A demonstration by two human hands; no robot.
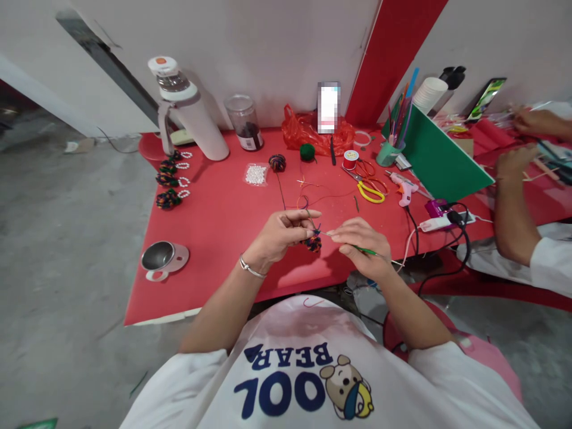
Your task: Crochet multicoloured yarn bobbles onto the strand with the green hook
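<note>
My left hand is closed around a small multicoloured yarn piece, pinching it just above the red table. A dark yarn strand runs from it back to a multicoloured yarn ball. My right hand is closed on a green crochet hook, its tip pointing left into the yarn piece. The two hands nearly touch over the table's front edge.
Finished yarn flowers with bead rings lie at the left, near a white bottle and a steel cup lid. Behind are a bead bag, jar, green yarn ball, scissors, glue gun. Another person's arms work at right.
</note>
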